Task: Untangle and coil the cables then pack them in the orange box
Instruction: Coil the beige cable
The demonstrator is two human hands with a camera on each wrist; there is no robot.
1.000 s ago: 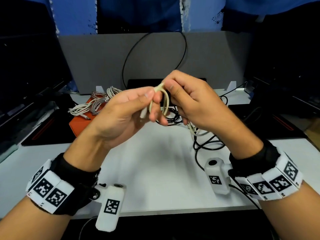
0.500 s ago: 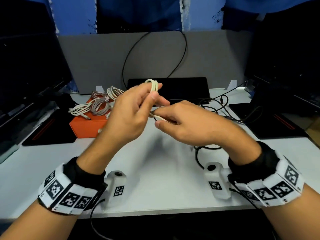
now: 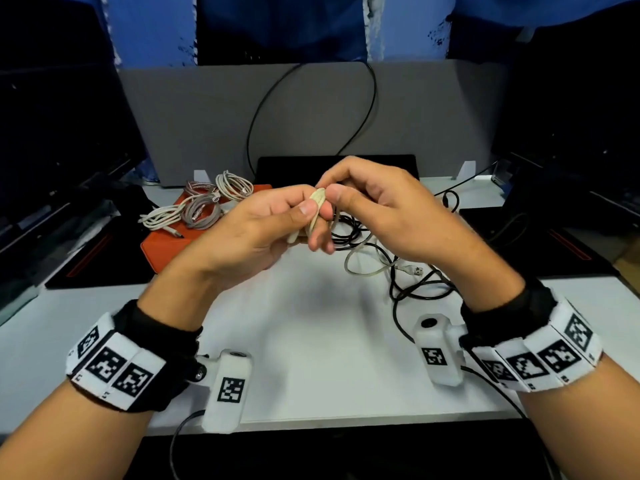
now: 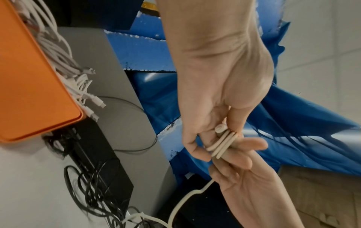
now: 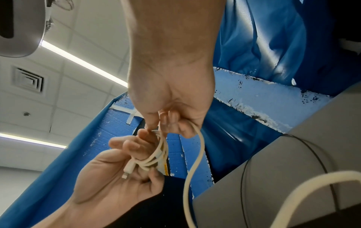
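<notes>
The left hand pinches a small coil of the cream cable above the desk's middle; the right hand pinches its free run, winding another loop. Next, feed the slack trailing toward the right edge, then carry the coil to the orange box at the back-left.

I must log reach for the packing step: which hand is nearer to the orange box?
Left. The left hand is just right of the orange box, above the table; the right hand is farther right, beyond it, both on the cream cable.
</notes>
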